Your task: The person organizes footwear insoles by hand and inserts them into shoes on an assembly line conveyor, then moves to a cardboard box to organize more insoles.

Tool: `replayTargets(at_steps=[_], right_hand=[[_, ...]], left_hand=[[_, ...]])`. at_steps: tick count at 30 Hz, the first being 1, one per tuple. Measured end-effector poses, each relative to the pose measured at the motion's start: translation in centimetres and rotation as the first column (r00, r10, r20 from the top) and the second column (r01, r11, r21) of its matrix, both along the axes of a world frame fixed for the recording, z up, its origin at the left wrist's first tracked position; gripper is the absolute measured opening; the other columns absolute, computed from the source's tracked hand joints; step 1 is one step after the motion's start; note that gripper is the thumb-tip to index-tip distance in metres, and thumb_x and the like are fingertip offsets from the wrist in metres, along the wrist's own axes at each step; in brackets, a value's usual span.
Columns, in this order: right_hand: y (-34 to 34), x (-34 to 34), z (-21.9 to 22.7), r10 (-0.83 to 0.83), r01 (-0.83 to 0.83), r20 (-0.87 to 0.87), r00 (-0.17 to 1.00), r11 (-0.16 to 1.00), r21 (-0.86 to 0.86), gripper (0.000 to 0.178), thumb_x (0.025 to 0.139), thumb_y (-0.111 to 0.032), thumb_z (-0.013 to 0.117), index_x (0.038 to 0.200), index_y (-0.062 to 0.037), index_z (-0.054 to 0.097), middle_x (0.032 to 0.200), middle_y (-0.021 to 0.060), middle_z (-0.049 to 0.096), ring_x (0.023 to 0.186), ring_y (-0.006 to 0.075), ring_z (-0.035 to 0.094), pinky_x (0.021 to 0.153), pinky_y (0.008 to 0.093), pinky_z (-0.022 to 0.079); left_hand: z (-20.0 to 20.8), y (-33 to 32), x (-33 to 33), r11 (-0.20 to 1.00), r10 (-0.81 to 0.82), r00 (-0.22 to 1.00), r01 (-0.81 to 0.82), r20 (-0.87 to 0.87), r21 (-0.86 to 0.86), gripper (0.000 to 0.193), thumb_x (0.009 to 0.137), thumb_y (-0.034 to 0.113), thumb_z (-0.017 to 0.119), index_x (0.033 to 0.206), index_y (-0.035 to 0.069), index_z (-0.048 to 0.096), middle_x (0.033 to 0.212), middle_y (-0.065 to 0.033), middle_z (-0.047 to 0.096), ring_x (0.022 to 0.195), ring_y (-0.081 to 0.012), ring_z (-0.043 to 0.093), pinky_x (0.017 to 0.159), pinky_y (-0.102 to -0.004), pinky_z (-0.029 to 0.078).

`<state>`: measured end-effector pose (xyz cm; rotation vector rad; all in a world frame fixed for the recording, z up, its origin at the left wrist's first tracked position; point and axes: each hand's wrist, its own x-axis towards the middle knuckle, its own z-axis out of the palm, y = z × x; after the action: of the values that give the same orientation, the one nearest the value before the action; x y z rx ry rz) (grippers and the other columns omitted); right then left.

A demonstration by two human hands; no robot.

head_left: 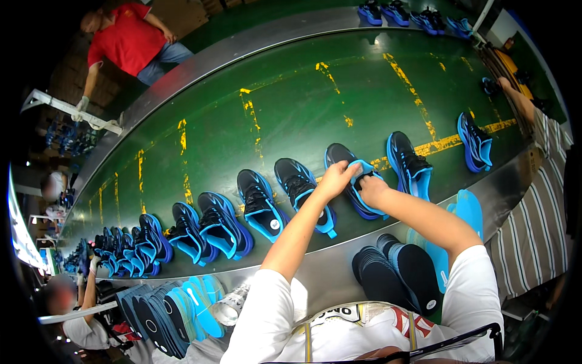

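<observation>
A black sneaker [337, 155] with a blue sole and light-blue lining lies on the green conveyor belt [291, 115], toe pointing away from me. My left hand [335, 181] pinches the edge of its opening near the tongue. On the other side, my right hand [373, 189] has its fingers curled into the opening, gripping the collar; the fingertips are partly hidden inside. Matching sneakers lie close by: one [295, 180] left of my hands and another [405, 159] to the right. White round labels show inside some of them.
Several more sneakers [221, 218] line the belt's near edge. Stacks of dark insoles [400, 273] and blue insoles [197, 303] rest on the metal ledge [333, 258] before me. A co-worker in stripes [527, 224] stands at right, one in red [130, 39] across the belt, others at left.
</observation>
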<state>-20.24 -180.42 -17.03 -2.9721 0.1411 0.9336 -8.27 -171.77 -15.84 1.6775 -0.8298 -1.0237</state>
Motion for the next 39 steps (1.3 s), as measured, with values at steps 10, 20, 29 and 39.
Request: replayTargets(at_steps=[10, 20, 29, 39], right_hand=[[-1.0, 0.8, 4.6, 0.251, -0.17, -0.357, 0.9, 0.955, 0.244, 0.032, 0.076, -0.029, 0.04, 0.088, -0.0079, 0.061, 0.091, 0.0131, 0.059, 0.094, 0.0228, 0.05, 0.094, 0.0368, 0.022], [-0.2, -2.0, 5.5, -0.01, 0.052, -0.129, 0.992, 0.942, 0.332, 0.042, 0.069, -0.035, 0.048, 0.084, 0.0029, 0.058, 0.091, 0.0163, 0.056, 0.1, 0.0251, 0.046, 0.1, 0.0438, 0.009], [0.1, -8.4, 9.8, -0.248, 0.254, -0.055, 0.967, 0.925, 0.284, 0.027, 0.072, -0.021, 0.05, 0.097, -0.0232, 0.062, 0.09, 0.0086, 0.049, 0.098, 0.0237, 0.04, 0.096, 0.0502, 0.01], [-0.6, -7.1, 9.7, -0.271, 0.277, -0.068, 0.96, 0.893, 0.354, 0.03, 0.074, -0.019, 0.048, 0.101, -0.019, 0.059, 0.089, 0.0109, 0.052, 0.092, 0.0262, 0.047, 0.095, 0.049, 0.014]], left_hand=[[0.5, -0.7, -1.0, 0.999, 0.017, 0.499, 0.031, 0.867, -0.037, 0.021, 0.074, 0.021, 0.055, 0.08, 0.006, 0.043, 0.067, -0.0111, 0.052, 0.058, -0.0277, 0.055, 0.049, -0.0368, 0.043], [1.5, -2.0, -1.6, 0.939, -0.33, 0.357, 0.032, 0.874, 0.342, 0.04, 0.063, 0.031, 0.066, 0.085, 0.003, 0.046, 0.078, -0.0094, 0.054, 0.066, -0.0235, 0.059, 0.056, -0.0337, 0.046], [0.8, 1.3, -3.0, 0.986, -0.011, 0.275, 0.161, 0.961, -0.035, 0.02, 0.07, 0.021, 0.058, 0.067, 0.007, 0.045, 0.06, -0.0054, 0.046, 0.051, -0.0215, 0.052, 0.046, -0.0317, 0.038], [0.1, -0.9, -1.8, 0.926, -0.375, 0.099, 0.082, 0.922, 0.368, 0.011, 0.073, 0.016, 0.046, 0.079, 0.006, 0.047, 0.071, -0.0081, 0.054, 0.059, -0.0213, 0.057, 0.05, -0.0322, 0.043]])
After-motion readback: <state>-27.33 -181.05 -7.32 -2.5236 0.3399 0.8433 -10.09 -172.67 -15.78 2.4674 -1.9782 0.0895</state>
